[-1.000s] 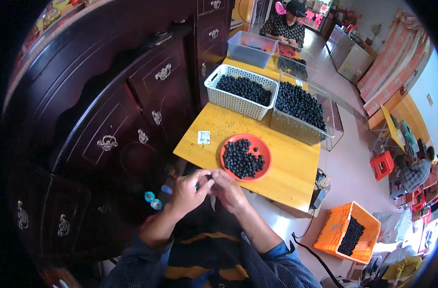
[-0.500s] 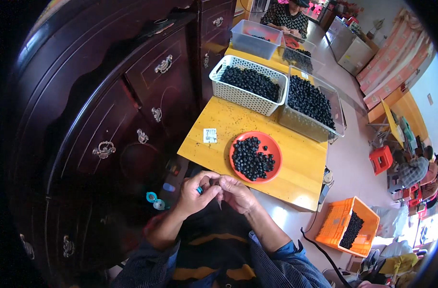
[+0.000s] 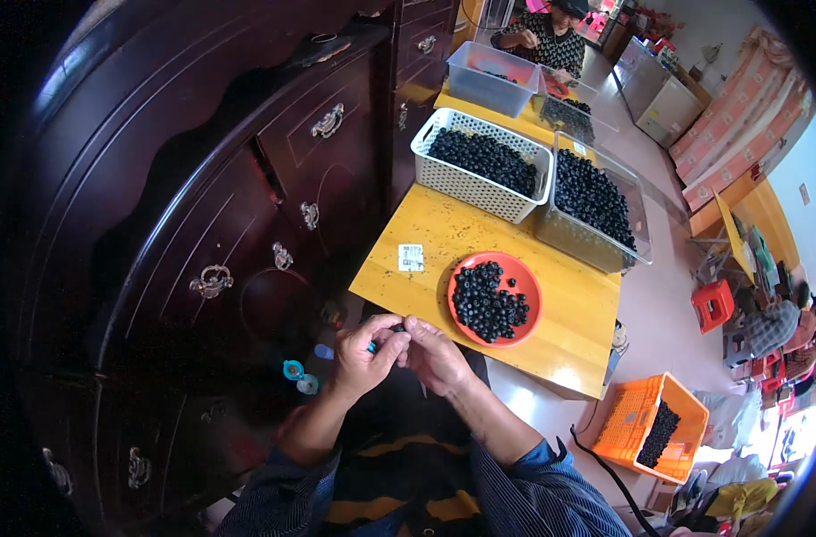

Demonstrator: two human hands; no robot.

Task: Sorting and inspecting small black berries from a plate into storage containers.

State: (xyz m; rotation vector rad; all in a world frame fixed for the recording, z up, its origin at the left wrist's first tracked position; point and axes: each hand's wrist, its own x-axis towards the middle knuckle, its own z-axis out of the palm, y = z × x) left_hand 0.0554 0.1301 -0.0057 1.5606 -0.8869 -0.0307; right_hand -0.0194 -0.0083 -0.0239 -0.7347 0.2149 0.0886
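My left hand [image 3: 361,360] and my right hand [image 3: 438,362] meet just off the near edge of the yellow table, fingertips pinched together. Between them sits a small black piece [image 3: 398,328], partly covered by the fingers; both hands appear to grip it. A teal band [image 3: 372,346] shows at a left finger. Beyond the hands, to the right, a red-orange plate [image 3: 536,294] holds many small round black pieces [image 3: 487,309], bead-like or berry-like; their exact kind cannot be made out.
A white perforated basket [image 3: 479,194] and a clear bin [image 3: 573,240] stand farther back, both filled with black pieces. A white card [image 3: 410,258] and crumbs lie on the table [image 3: 399,295]. Dark cabinets [image 3: 247,206] flank the left; an orange crate [image 3: 630,416] stands right. Another person sits opposite.
The view has shifted, so the table and plate appear farther right. My hands remain pinched together, with the black piece now showing at the fingertips. The person opposite has raised a hand.
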